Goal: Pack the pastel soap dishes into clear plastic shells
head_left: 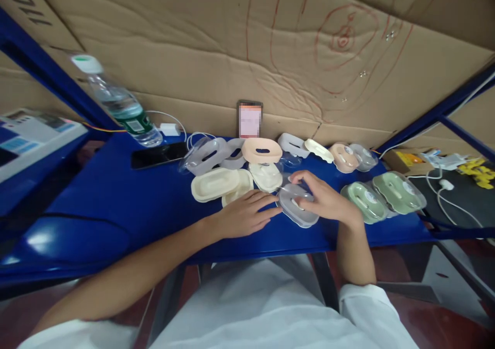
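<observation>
A grey plastic box with a clear lid [299, 219] lies on the blue table in front of me. My right hand [323, 197] grips it from the right, thumb over its top and fingers bent round its far edge. With fingers stretched out, my left hand [249, 212] reaches to the box's left side, the fingertips at its rim. Just beyond that hand are cream oval trays [214, 185], one partly covering another. A small cream dish [266, 176] sits behind the grey box, and a peach shell with a slot [262, 150] is farther back.
Finished-looking green lidded boxes [365, 202] stand at right, a peach box [344, 157] behind them. Grey slotted shells [209, 155] line the back left. A water bottle [127, 112], a black phone [158, 155] and a propped phone [250, 121] stand near the cardboard wall [185, 45].
</observation>
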A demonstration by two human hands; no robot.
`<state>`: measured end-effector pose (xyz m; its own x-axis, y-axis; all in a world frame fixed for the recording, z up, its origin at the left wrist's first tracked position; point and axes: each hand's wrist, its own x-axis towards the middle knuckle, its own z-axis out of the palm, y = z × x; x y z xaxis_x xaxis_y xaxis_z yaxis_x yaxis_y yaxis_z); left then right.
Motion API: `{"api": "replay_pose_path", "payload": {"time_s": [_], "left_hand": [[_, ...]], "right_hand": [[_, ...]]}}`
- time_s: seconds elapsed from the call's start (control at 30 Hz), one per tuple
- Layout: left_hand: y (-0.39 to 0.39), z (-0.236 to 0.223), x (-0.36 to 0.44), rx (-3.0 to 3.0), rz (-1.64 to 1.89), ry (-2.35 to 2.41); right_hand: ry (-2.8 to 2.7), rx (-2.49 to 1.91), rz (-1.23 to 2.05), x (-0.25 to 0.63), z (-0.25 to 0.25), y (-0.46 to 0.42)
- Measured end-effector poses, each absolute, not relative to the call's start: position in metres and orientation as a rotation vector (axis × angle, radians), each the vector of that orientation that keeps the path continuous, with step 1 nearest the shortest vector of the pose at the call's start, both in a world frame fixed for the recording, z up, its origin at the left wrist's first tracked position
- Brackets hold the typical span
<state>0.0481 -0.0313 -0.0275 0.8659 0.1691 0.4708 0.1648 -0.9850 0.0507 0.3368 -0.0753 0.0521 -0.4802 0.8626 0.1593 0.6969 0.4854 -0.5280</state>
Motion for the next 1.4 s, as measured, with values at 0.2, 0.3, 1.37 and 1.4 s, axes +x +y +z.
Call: {"api": "replay_pose_path", "payload": {"time_s": [0.2, 0.3, 1.37, 1.4], "left_hand": [[-0.03, -0.037, 0.047, 3.065, 0.587, 0.243], [-0.029, -0.039, 0.047, 3.073, 0.578, 0.244], [-0.06, -0.042, 0.073, 3.014, 0.951, 0.017], [-0.059, -0.042, 0.072, 3.018, 0.881, 0.019]], "right_hand": [[-2.27, -1.659, 0.274, 0.362, 0.039, -0.068], [-2.173, -1.802, 0.079, 0.369, 0.038, -0.066], [-2.301, -1.676, 0.502, 0.32, 0.055, -0.086], [-2.296, -1.677, 0.527, 0.323, 0.057, -0.085]]}}
